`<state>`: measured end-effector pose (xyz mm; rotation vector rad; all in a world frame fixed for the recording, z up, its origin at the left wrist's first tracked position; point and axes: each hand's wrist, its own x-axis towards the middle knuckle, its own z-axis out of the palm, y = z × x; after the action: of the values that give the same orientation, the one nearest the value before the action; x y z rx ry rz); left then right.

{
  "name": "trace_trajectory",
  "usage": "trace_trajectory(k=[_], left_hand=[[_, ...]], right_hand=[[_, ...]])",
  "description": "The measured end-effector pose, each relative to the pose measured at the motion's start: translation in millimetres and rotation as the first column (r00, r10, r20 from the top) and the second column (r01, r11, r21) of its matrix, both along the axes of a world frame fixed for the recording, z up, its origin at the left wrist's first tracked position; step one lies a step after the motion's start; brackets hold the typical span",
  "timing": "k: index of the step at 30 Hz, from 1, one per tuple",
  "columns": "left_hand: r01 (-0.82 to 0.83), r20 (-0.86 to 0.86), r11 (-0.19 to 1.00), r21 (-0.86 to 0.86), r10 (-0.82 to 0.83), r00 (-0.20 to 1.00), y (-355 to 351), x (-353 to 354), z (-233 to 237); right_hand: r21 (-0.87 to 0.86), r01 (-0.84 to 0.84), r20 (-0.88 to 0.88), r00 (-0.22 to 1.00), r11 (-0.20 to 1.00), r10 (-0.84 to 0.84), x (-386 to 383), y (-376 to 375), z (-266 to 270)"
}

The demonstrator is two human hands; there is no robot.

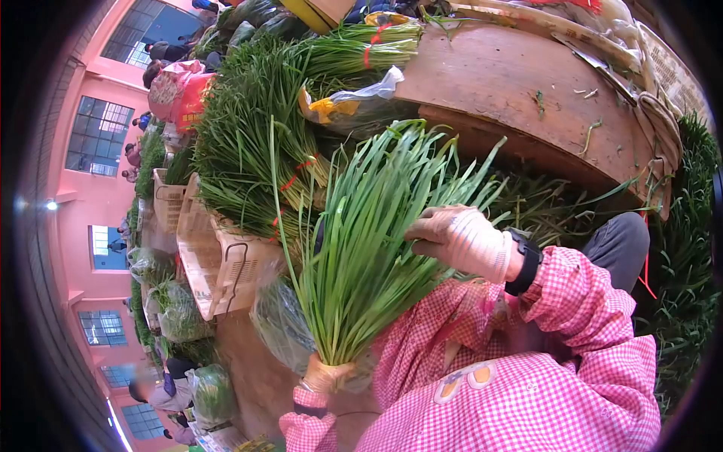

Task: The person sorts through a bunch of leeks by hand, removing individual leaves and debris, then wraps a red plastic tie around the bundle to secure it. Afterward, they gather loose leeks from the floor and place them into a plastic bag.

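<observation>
At the far right, a broad, brown, smooth-faced wooden counter [520,98] is bearing leafy scraps. To its left, a heap of dark-green, narrow-leaved bundles [241,113] is leaning against a beige, slotted plastic crate [197,252]; looking loosely stacked, it could slump if knocked.

Nearer, mid-scene, a bright-green, fan-shaped bunch of flat, ribbon-like leaves [376,241] is rising from the left hand [327,374], whose grip is clenching around the narrow, paler stem ends. No tie is showing on this bunch, so a slackening hold could let stems slide out, while too hard a squeeze could bruise them. The right hand [459,237], wearing a pale, thin, striped glove, is curling its fingers at the fan's right side; I cannot tell whether its grip is pinching any leaf. Tugging there could crease or snap the soft blades.

A black wrist strap [527,265] could be catching leaf tips. Thin red ties [367,57] are cinching the far bundles.
</observation>
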<state>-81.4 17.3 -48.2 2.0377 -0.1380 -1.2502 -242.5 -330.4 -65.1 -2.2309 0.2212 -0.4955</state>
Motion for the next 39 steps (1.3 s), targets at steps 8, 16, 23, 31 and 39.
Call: trace_trajectory(k=[8, 16, 23, 31, 39], left_hand=[[-0.019, 0.024, 1.000, 0.007, 0.019, 1.000, -1, -4, 5], [-0.036, -0.039, 0.998, -0.052, 0.034, 0.999, -3, -4, 6], [0.016, -0.078, 0.999, -0.034, -0.018, 0.997, -12, -6, 10], [-0.018, -0.134, 0.999, -0.032, 0.013, 0.991, -6, -2, 1], [-0.052, -0.196, 0.996, -0.078, 0.036, 0.980, -12, -9, 15]], right_hand=[[-0.306, -0.223, -0.115, 0.974, 0.925, 0.197, 15, 38, 3], [0.304, -0.220, 0.225, 0.962, 0.927, 0.154, 14, 60, -34], [-0.654, -0.098, -0.016, 0.993, 0.750, 0.116, 2, 37, 13], [-0.542, -0.353, -0.218, 0.935, 0.763, 0.278, -22, 13, 42], [-0.039, -0.451, 0.196, 0.872, 0.892, 0.450, -15, 47, 72]])
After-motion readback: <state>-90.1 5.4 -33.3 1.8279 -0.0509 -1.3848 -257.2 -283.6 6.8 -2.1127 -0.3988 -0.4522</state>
